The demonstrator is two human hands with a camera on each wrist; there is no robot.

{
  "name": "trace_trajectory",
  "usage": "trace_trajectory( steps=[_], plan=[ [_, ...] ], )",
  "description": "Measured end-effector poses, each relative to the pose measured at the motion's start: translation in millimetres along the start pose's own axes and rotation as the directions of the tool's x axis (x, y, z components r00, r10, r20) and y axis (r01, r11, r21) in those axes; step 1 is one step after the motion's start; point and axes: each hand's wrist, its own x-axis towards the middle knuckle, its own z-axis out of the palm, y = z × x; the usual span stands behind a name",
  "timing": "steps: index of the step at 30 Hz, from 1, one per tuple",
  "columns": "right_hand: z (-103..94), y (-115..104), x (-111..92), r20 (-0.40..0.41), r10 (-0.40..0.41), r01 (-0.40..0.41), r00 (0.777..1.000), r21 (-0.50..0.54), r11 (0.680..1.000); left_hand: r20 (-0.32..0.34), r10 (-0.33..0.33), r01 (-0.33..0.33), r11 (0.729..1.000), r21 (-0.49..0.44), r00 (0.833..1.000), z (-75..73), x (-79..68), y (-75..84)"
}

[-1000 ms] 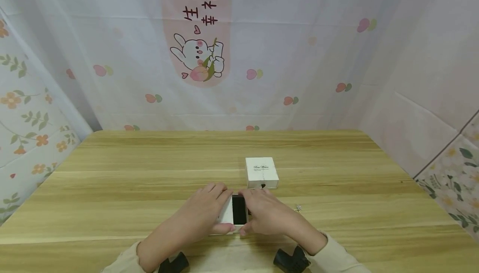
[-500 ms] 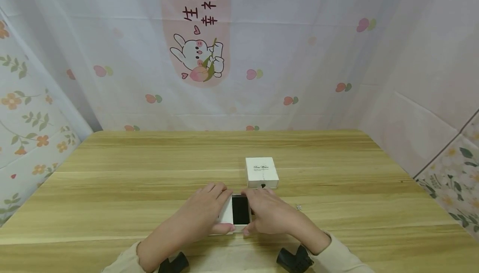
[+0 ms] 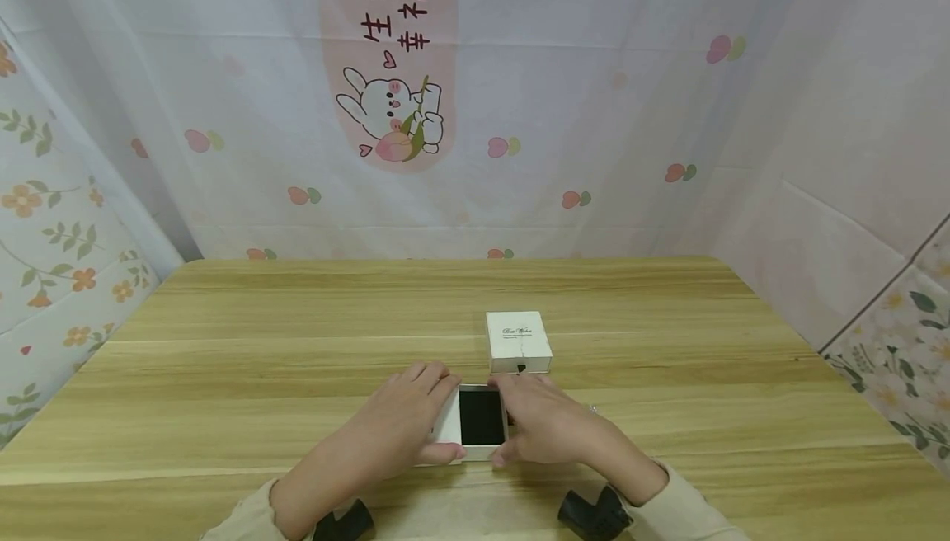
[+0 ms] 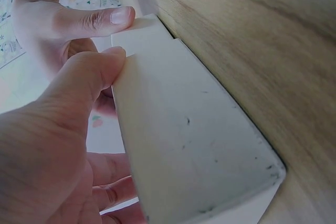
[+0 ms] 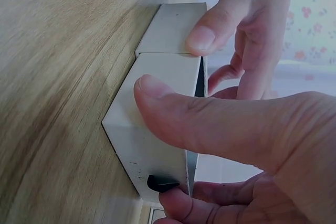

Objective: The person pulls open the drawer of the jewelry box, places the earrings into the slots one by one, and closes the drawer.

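A small white drawer-style gift box lies on the table, partly pulled apart. My left hand (image 3: 397,419) grips its outer sleeve (image 3: 449,425), thumb on the near side and fingers over the far side. My right hand (image 3: 547,424) holds the inner drawer (image 3: 482,453), whose black lining (image 3: 482,417) shows between both hands. In the right wrist view a black pull tab (image 5: 160,183) sticks out of the drawer's end, beside my fingers. The left wrist view shows the sleeve's scuffed side (image 4: 184,124).
Behind the hands stands a second white box (image 3: 518,335) with dark lettering and a black tab. A tiny shiny item (image 3: 592,409) peeks out beyond my right wrist. The wooden table (image 3: 297,326) meets patterned cloth (image 3: 594,112) at the back.
My right hand has moved rightward with the drawer, so more black lining shows. The left hand and sleeve stay put. My right wrist now covers most of the shiny item.
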Motion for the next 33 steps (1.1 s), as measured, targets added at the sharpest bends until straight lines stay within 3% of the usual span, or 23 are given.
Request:
trace_trajectory(
  steps=[12,25,33],
  plan=[
    [-2.0,3.5,-3.3,0.003,0.003,-0.003,1.000,0.012,1.000,0.000,0.007,-0.007,1.000,0.008,1.000,0.3,0.5,0.8],
    [-6.7,8.7,-6.1,0.032,0.058,-0.059,0.998,0.037,0.998,0.022,-0.006,0.006,1.000,0.013,1.000,-0.6,0.1,1.6],
    [-8.6,13.5,-9.2,0.030,0.056,-0.057,0.998,0.038,0.998,-0.012,0.006,-0.005,1.000,0.019,1.000,1.4,-0.5,0.5]
  ],
)
